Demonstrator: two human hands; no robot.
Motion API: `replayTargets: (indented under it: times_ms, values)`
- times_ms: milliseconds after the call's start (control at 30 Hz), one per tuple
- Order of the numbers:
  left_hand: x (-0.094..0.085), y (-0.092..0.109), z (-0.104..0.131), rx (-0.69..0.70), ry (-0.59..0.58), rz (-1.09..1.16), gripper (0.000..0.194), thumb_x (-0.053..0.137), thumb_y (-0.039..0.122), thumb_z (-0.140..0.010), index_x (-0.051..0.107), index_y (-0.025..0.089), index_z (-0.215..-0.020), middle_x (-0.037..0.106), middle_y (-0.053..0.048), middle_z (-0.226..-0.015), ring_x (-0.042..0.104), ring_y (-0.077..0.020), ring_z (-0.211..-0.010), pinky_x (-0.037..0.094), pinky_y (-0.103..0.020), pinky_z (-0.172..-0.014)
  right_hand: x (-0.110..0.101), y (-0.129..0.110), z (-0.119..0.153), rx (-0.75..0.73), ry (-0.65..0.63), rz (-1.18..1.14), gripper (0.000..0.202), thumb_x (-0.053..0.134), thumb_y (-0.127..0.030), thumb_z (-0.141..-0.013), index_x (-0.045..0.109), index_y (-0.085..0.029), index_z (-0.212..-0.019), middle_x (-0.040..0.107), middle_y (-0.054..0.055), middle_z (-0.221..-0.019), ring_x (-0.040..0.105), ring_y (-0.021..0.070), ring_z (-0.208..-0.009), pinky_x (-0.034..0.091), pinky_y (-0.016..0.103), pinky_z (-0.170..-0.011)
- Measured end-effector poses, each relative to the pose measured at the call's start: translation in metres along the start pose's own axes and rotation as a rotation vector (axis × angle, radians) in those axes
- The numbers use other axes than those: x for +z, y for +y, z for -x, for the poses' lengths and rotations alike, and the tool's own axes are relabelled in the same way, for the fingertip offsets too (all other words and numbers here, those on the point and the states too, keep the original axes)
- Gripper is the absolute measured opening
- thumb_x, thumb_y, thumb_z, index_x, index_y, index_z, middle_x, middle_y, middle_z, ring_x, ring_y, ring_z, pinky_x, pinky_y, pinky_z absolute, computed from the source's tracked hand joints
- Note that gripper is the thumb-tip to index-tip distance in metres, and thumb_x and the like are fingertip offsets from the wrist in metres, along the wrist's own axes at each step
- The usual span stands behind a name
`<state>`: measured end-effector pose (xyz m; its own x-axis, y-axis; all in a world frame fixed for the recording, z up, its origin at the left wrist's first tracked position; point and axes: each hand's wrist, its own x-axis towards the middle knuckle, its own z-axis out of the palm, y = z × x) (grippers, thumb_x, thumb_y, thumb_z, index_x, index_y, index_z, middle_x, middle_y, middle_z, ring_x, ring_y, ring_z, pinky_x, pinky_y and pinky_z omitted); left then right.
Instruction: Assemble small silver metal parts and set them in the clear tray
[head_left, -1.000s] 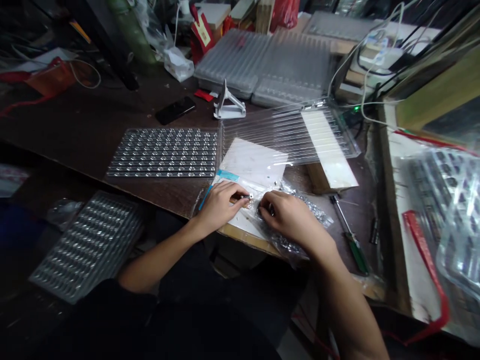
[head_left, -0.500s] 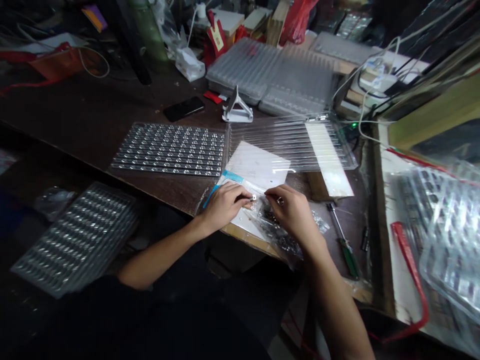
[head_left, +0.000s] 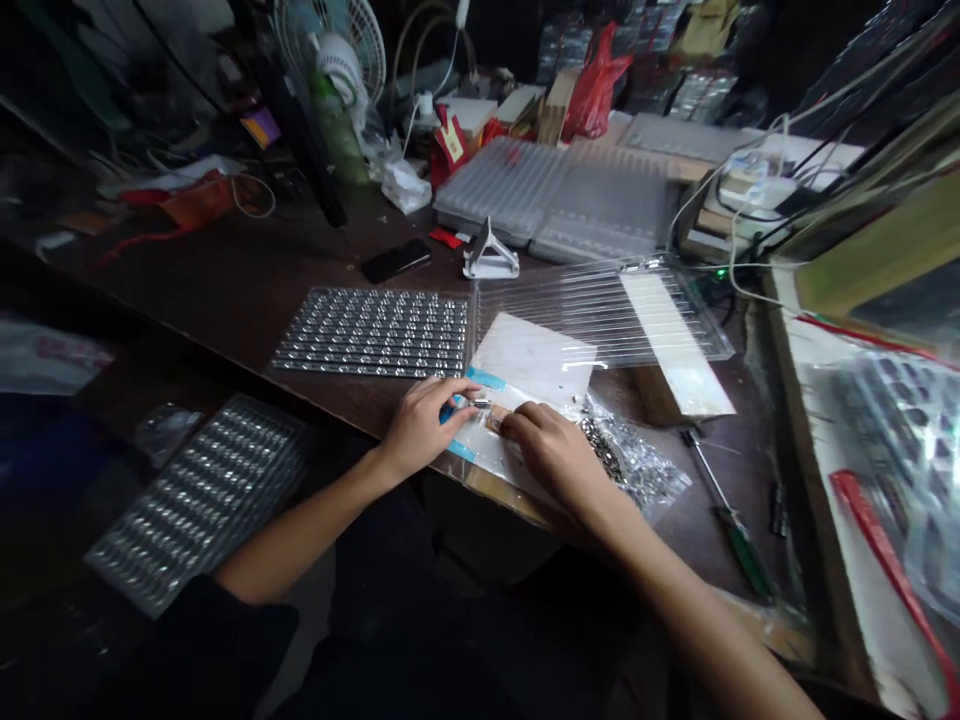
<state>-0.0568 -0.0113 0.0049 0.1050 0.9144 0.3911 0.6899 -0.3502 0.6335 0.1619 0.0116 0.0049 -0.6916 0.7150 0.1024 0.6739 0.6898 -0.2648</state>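
Observation:
My left hand [head_left: 420,428] is pinched closed at the left side of a white board [head_left: 536,355]. A small shiny metal part [head_left: 481,404] sits between its thumb and forefinger. My right hand [head_left: 559,455] is closed with its fingertips down at a small brown block [head_left: 495,417], just right of that part. Whatever those fingertips grip is hidden beneath them. Beside my right hand lies a clear plastic bag [head_left: 652,465] with many small metal pieces [head_left: 602,447] at its mouth. Blue tape [head_left: 486,377] runs along the board's left side.
Left of the board stands a filled tray of shiny parts [head_left: 375,330]; behind it lies a clear ribbed tray [head_left: 555,300]. A white strip [head_left: 675,340] rests on a wooden block. A green-handled screwdriver [head_left: 742,550], a phone [head_left: 396,260] and stacked trays [head_left: 199,490] are around.
My right hand has come down and leftward from above the bag to the brown block. My left hand still pinches at the board's left side. The view has tilted up.

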Motion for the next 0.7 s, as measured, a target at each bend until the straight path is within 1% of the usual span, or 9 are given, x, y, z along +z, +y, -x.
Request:
replayTargets:
  times_ms: [67,133,200,233,300,367,467,533,700]
  values:
    - [-0.009,-0.017,-0.022,0.029,-0.008,-0.066,0.013,0.066,0.023,-0.090,0.071,0.023,-0.102,0.075,-0.002,-0.099,0.065,-0.0188,-0.087,0.051,-0.034,-0.086,-0.002,-0.001,0.000,-0.011,-0.017,0.015,0.017,0.058,-0.010,-0.093,0.071,-0.018,-0.100,0.069,0.009,-0.097,0.063,0.0221,-0.089,0.048,0.030,-0.076]
    - [-0.017,-0.038,-0.056,0.026,0.002,-0.124,0.011,0.063,0.024,-0.091,0.072,0.022,-0.098,0.075,-0.004,-0.101,0.065,-0.0197,-0.091,0.050,-0.034,-0.089,-0.003,-0.001,0.000,-0.014,-0.012,0.002,0.020,0.057,-0.010,-0.093,0.071,-0.019,-0.103,0.069,0.008,-0.097,0.063,0.0216,-0.088,0.048,0.030,-0.075]
    - [-0.022,-0.062,-0.094,-0.061,0.023,-0.190,0.014,0.063,0.024,-0.090,0.073,0.019,-0.099,0.076,-0.006,-0.101,0.066,-0.0187,-0.085,0.050,-0.032,-0.085,-0.005,0.001,0.002,-0.008,0.030,-0.032,0.025,0.056,-0.011,-0.094,0.070,-0.019,-0.113,0.070,0.008,-0.098,0.064,0.0219,-0.088,0.049,0.031,-0.075]
    - [-0.024,-0.072,-0.113,-0.102,-0.006,-0.234,0.016,0.063,0.025,-0.090,0.073,0.018,-0.101,0.076,-0.006,-0.101,0.066,-0.0185,-0.085,0.050,-0.031,-0.085,-0.007,0.003,0.003,-0.005,0.060,-0.062,0.028,0.054,-0.012,-0.095,0.068,-0.019,-0.118,0.070,0.009,-0.100,0.064,0.0223,-0.089,0.049,0.031,-0.076]
    - [-0.024,-0.089,-0.145,-0.119,-0.025,-0.274,0.017,0.062,0.023,-0.089,0.074,0.017,-0.101,0.077,-0.008,-0.100,0.067,-0.0189,-0.085,0.050,-0.030,-0.083,-0.011,0.007,0.007,0.007,0.121,-0.136,0.030,0.052,-0.015,-0.096,0.066,-0.017,-0.123,0.070,0.010,-0.103,0.065,0.0225,-0.090,0.051,0.032,-0.078]
    - [-0.022,-0.100,-0.166,-0.113,-0.077,-0.306,0.015,0.064,0.021,-0.086,0.075,0.016,-0.096,0.077,-0.008,-0.095,0.067,-0.0194,-0.083,0.050,-0.030,-0.082,-0.018,0.013,0.011,0.026,0.168,-0.215,0.027,0.051,-0.016,-0.097,0.068,-0.017,-0.118,0.071,0.009,-0.103,0.067,0.0217,-0.091,0.051,0.031,-0.079]
    - [-0.020,-0.108,-0.181,-0.092,-0.178,-0.360,0.012,0.068,0.022,-0.082,0.077,0.018,-0.088,0.077,-0.006,-0.090,0.068,-0.0202,-0.083,0.050,-0.030,-0.083,-0.031,0.022,0.018,0.073,0.209,-0.289,0.024,0.051,-0.016,-0.096,0.072,-0.018,-0.108,0.072,0.008,-0.102,0.068,0.0202,-0.091,0.050,0.029,-0.079]
    - [-0.021,-0.112,-0.185,-0.081,-0.230,-0.405,0.011,0.069,0.025,-0.080,0.078,0.020,-0.084,0.078,-0.005,-0.092,0.068,-0.0208,-0.088,0.050,-0.030,-0.087,-0.039,0.027,0.023,0.117,0.197,-0.292,0.023,0.052,-0.017,-0.097,0.073,-0.018,-0.106,0.072,0.008,-0.102,0.068,0.0201,-0.092,0.050,0.029,-0.080]
    - [-0.033,-0.118,-0.192,-0.098,-0.292,-0.521,0.009,0.069,0.024,-0.075,0.077,0.022,-0.076,0.078,-0.004,-0.089,0.069,-0.0231,-0.091,0.050,-0.031,-0.090,-0.048,0.033,0.032,0.201,0.000,-0.205,0.017,0.061,-0.021,-0.092,0.076,-0.018,-0.100,0.073,0.008,-0.100,0.068,0.0239,-0.093,0.048,0.030,-0.075]
